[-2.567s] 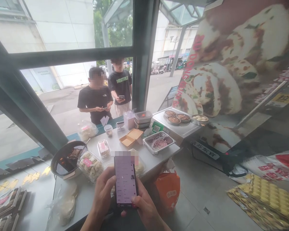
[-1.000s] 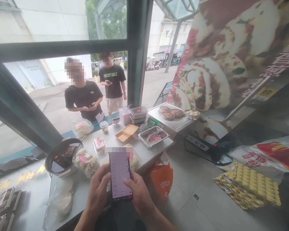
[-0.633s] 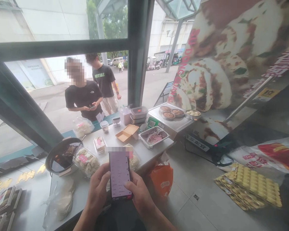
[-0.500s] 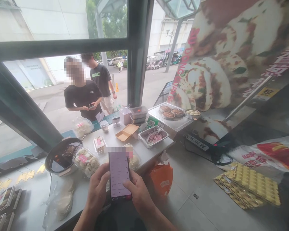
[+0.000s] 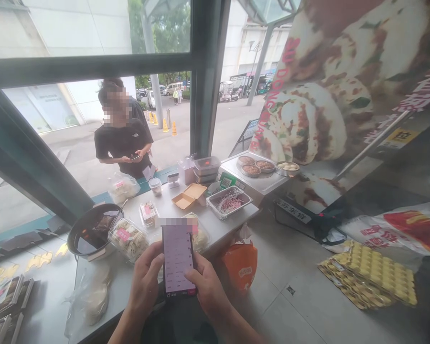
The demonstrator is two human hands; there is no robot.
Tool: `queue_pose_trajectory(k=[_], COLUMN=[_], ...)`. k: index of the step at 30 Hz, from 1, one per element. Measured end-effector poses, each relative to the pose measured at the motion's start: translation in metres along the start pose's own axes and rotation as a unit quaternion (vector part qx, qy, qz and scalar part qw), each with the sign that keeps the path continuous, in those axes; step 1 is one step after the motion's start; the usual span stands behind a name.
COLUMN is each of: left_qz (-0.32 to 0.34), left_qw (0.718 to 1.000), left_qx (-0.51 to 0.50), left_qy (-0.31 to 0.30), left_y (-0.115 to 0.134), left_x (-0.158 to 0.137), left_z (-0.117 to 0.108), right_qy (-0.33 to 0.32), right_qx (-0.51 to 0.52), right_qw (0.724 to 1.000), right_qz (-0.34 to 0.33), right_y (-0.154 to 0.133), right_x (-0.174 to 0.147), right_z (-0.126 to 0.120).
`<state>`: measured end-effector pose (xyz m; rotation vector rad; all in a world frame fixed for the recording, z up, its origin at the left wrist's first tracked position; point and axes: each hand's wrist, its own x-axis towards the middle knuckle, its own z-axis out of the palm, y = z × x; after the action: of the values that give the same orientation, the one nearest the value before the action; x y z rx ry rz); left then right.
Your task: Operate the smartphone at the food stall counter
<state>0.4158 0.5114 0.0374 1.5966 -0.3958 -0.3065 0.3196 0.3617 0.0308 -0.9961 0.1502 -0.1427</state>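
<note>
I hold a smartphone (image 5: 178,258) upright in front of me with its lit screen facing me. My left hand (image 5: 145,282) grips its left edge and back. My right hand (image 5: 206,286) holds the right edge, thumb lying on the lower part of the screen. Just beyond the phone, on a grey counter (image 5: 222,224), sit clear plastic boxes of food (image 5: 129,239), a dark wok of sauce (image 5: 93,229), an open orange box (image 5: 189,196) and a foil tray of pink shreds (image 5: 229,203).
A person in a black T-shirt (image 5: 123,141) stands outside the serving window holding a phone. Three small bowls (image 5: 265,167) rest on a steel unit. An orange bag (image 5: 241,265) hangs under the counter. Yellow egg trays (image 5: 380,277) lie on the floor, right.
The second person outside has walked left and gone behind the nearer one. My hands and the phone have stayed nearly still; my right thumb shifted slightly on the screen.
</note>
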Motion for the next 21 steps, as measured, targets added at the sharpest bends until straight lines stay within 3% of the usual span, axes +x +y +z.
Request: queue_pose_trajectory(k=[8,15,21], left_qz=[-0.006,-0.006,-0.01], left_qw=[1.0,1.0,1.0], left_qx=[-0.01,-0.013,-0.017], left_qy=[-0.017,-0.019,-0.003], left_y=[0.001,0.003,0.004], left_x=[0.0,0.001,0.0], left_z=[0.002,0.0,0.0], right_qy=[0.049,-0.024,-0.05], right_qx=[-0.007,0.041,0.043], right_qw=[0.998,0.999,0.998], right_qz=[0.032,-0.002,-0.002], right_y=[-0.01,-0.006,-0.005], right_x=[0.001,0.001,-0.001], right_z=[0.008,0.0,-0.002])
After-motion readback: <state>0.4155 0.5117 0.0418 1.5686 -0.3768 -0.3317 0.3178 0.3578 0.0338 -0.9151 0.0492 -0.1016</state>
